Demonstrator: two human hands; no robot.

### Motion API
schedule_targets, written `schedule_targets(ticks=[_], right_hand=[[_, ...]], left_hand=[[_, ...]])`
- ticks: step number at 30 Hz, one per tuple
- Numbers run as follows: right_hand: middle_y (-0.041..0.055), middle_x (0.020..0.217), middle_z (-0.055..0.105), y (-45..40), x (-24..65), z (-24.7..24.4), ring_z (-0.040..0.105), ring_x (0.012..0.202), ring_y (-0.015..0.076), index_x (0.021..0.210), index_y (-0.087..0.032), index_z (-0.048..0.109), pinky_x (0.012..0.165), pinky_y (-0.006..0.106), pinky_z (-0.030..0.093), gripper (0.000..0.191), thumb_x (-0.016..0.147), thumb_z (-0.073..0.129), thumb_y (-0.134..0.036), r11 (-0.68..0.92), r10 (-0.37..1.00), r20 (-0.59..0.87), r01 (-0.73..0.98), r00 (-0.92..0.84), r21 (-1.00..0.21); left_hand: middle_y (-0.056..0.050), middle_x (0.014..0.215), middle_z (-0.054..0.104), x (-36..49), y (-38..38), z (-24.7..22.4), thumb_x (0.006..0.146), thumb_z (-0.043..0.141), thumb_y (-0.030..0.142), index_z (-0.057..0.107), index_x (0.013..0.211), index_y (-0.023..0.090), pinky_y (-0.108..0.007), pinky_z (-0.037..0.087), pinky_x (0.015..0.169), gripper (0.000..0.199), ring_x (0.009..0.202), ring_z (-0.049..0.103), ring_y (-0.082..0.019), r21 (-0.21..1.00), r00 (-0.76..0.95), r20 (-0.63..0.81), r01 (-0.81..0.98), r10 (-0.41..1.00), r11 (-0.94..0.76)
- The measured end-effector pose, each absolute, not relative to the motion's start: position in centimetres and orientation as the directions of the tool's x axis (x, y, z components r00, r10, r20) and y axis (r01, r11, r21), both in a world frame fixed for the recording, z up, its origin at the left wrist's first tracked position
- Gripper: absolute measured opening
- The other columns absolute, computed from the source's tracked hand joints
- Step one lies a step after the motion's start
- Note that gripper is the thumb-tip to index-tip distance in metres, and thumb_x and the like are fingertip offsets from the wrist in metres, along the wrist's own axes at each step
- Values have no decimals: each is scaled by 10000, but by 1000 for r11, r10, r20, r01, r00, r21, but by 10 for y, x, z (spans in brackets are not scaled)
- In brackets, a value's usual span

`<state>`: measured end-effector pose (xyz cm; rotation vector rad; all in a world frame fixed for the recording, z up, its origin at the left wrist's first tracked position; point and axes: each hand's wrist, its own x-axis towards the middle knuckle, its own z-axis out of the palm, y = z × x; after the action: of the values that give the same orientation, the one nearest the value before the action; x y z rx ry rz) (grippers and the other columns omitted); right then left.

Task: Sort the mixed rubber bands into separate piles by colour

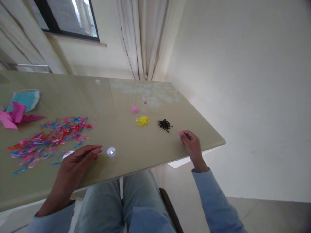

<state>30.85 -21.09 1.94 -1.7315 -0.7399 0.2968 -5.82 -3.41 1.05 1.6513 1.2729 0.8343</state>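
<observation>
left hand, fingers nearly closed, beside the multicoloured loops on the table; right hand pinched near the black pile; i cannot tell if either holds anything; loops so small suit a light fingertip pinch, one at a time

On the table, a heap is being backed by a mask at ten o'clock, a pile by a cup at twelve.
</observation>
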Motion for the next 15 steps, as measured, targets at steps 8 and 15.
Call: schedule_targets(ticks=[8,15], right_hand=[[67,752,702,-206,352,7,605,666,185,797,-183,678,672,301,465,286,842,527,-422,-327,675,413,750,611,-576],[86,807,720,-204,357,2,626,725,201,806,-189,689,712,310,467,277,862,504,-388,-361,723,394,797,567,-484]], left_hand=[[-35,956,767,-59,-36,13,723,658,584,761,897,253,-346,561,823,387,897,701,-256,899,262,21,417,965,-133],[-39,946,767,-56,-38,16,702,677,581,764,876,250,-349,557,831,384,885,695,-250,915,239,27,384,971,-120]])
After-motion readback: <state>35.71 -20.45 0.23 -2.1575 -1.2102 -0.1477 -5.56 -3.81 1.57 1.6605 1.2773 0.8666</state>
